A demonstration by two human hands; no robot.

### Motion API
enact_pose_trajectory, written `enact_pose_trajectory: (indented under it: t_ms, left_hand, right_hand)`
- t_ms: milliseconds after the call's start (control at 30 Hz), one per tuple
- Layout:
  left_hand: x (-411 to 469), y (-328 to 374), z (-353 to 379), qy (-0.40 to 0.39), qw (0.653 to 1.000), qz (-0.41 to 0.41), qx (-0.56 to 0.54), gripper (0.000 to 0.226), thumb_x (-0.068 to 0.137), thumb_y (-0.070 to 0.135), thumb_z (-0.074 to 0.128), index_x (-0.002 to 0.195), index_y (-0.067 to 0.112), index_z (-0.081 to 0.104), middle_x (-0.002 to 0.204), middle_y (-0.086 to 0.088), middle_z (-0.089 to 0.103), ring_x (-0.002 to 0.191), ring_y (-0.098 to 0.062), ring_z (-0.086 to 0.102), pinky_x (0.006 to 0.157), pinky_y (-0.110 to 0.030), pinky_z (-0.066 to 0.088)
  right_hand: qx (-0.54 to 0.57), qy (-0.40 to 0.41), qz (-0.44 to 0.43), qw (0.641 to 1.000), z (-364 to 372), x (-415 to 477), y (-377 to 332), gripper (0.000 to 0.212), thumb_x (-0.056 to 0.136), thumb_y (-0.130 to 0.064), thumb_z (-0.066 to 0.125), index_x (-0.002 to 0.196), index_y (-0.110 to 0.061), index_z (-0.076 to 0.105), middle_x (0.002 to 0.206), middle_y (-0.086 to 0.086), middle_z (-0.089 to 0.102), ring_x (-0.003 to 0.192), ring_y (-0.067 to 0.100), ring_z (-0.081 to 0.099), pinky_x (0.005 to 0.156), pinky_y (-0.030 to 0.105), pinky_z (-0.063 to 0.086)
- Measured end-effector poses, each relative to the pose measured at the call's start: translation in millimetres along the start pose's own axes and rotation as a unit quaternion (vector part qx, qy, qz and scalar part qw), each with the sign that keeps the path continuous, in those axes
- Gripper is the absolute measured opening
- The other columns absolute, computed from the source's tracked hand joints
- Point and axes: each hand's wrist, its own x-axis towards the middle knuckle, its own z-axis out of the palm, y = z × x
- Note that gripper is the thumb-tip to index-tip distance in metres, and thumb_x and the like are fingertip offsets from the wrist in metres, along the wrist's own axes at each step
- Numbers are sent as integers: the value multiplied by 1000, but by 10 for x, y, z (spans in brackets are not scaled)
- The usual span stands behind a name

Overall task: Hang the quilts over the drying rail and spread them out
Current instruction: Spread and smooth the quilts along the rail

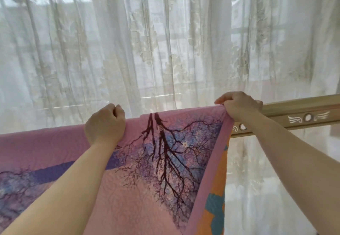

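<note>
Two hands, left hand (105, 124) and right hand (241, 106), fingers clenched on pink quilt (139, 179) atop drying rail (294, 113).

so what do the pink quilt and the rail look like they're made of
The pink quilt looks like soft stitched fabric, matte, with puckered quilting lines and a printed tree. The rail looks like metal, perhaps aluminium, with a champagne satin sheen and punched holes; painted plastic can't be ruled out.

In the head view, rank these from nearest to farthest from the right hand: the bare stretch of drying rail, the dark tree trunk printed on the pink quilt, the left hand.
1. Drying rail: bare stretch directly beside the right hand, on its right.
2. Tree trunk: printed on the pink quilt, between the two hands.
3. Left hand: farthest, gripping the quilt's top fold beyond the trunk.
</note>
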Motion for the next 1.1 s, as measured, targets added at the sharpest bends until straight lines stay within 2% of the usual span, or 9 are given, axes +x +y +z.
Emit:
enact_pose_trajectory:
  t_ms: [167,233,333,433,533,633,700,867,1100]
  left_hand:
    - [-2,52,8,-12,1000,-2,9,40,97,32,36,65,12,50,56,-2,50,50,-16,42,47,-26,25]
    - [8,73,20,-18,1000,1,10,40,97,32,35,65,13,50,56,-1,49,50,-15,42,46,-26,25]
    - [16,103,61,-29,1000,10,5,39,97,32,35,65,14,49,56,0,50,50,-15,43,46,-26,25]
    - [21,110,114,-38,999,23,-5,36,96,33,36,67,15,48,56,0,51,49,-15,44,46,-26,26]
    - [78,116,140,-45,999,28,-2,35,96,33,35,68,15,49,57,1,51,51,-16,45,47,-25,29]
    - [110,63,156,-49,998,37,-3,34,95,32,35,68,15,49,57,1,51,50,-15,45,47,-25,29]
    - [115,21,177,-47,998,43,-5,34,94,31,36,68,15,49,57,1,51,50,-15,44,47,-25,29]
    - [177,-52,225,-46,997,57,-10,35,95,31,36,67,15,48,56,1,50,50,-14,44,47,-26,27]
    - [229,15,291,-67,995,72,-3,36,96,33,35,69,15,50,59,1,51,53,-13,44,51,-27,28]
  right_hand:
    - [-17,24,35,999,42,-49,-181,44,83,-14,34,79,-30,75,107,-6,69,95,20,51,106,46,19]
    - [-44,12,-36,998,122,-121,-396,40,90,-22,34,94,-30,73,111,-5,68,101,21,56,110,52,18]
    - [-43,-43,-198,978,327,-296,-775,37,98,-37,31,108,-28,66,117,-5,67,101,17,59,104,42,34]
    - [-78,-143,-214,963,492,-397,-950,48,99,-52,17,78,-30,54,116,2,65,105,22,57,99,43,38]
    - [-130,-132,-197,963,535,-375,-941,50,99,-52,12,64,-30,40,112,5,65,99,22,54,100,45,33]
    - [-143,-112,-196,964,591,-394,-947,54,101,-49,12,102,-31,62,130,0,60,119,24,52,107,45,25]
    - [-159,-87,-193,964,566,-392,-876,55,102,-45,12,124,-24,57,136,0,56,124,25,49,107,45,24]
    - [-140,-19,-143,980,472,-272,-544,51,101,-43,19,111,-19,63,126,8,63,114,29,53,99,41,30]
    - [-143,-30,-123,981,503,-102,-477,52,101,-44,19,121,-21,62,134,7,58,121,28,51,104,41,27]
